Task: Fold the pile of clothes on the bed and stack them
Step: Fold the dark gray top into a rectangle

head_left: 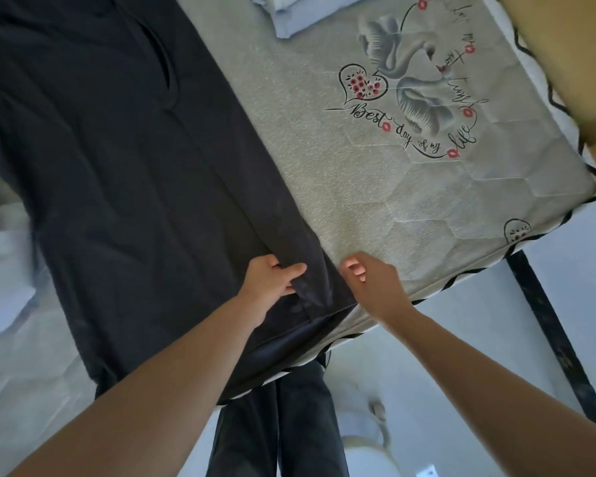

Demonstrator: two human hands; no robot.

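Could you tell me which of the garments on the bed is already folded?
The light blue garment at the far edge is folded into layers; the dark garment lies spread flat, its near corner gripped by the left hand.

A dark garment (124,173) lies spread flat along the left side of the bed (324,187), running from the far end down to the near edge, where its hem hangs slightly over. The cloth is plain, near black, with a long curved seam or opening toward its far end. Near the hem a fold of fabric is bunched up. A folded pale-blue stack (289,15) sits at the far end of the bed, well apart from the dark piece.
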